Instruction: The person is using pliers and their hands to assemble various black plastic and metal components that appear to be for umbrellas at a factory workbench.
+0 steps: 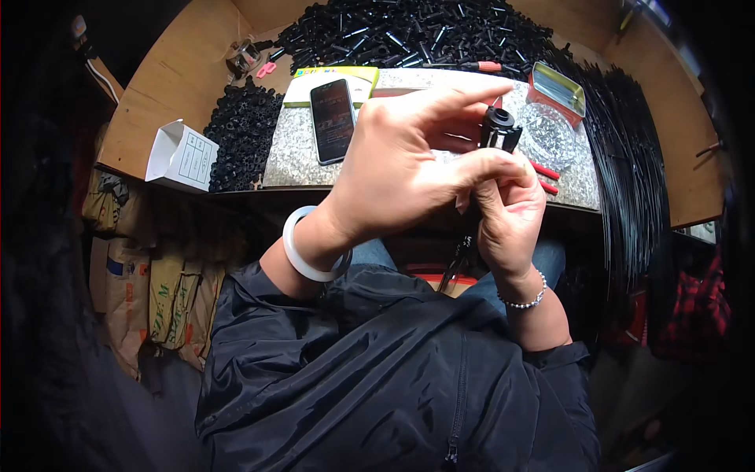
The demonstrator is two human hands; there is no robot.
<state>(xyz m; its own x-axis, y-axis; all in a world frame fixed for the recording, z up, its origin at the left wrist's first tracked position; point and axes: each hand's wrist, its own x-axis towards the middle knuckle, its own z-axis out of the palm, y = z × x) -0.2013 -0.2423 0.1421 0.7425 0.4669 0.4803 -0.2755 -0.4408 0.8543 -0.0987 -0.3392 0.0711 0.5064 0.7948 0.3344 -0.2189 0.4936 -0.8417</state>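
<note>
Both hands met above the near edge of the granite slab (299, 157), working on one small black tubular fitting (500, 130). The left hand (401, 169), with a white bangle (308, 248) at its wrist, had its thumb and forefinger stretched out toward the fitting, the forefinger reaching over its top and the thumb touching its side. The right hand (510, 216), wearing a beaded bracelet (525, 300), was curled closed around the fitting's lower part, so only the open round end stood out above the fingers. A thin black rod (458, 259) hung down from under the right hand toward the lap. On the slab behind the hands lay a dark phone (333, 119), a clear glass dish (546, 135) and an open metal tin (558, 88). A heap of small black rings (242, 134) sat left of the slab, next to a white paper box (182, 156). Black tubes (409, 35) were piled at the far side of the wooden bench (169, 82), and long black rods (629, 157) lay bundled on the right.
</note>
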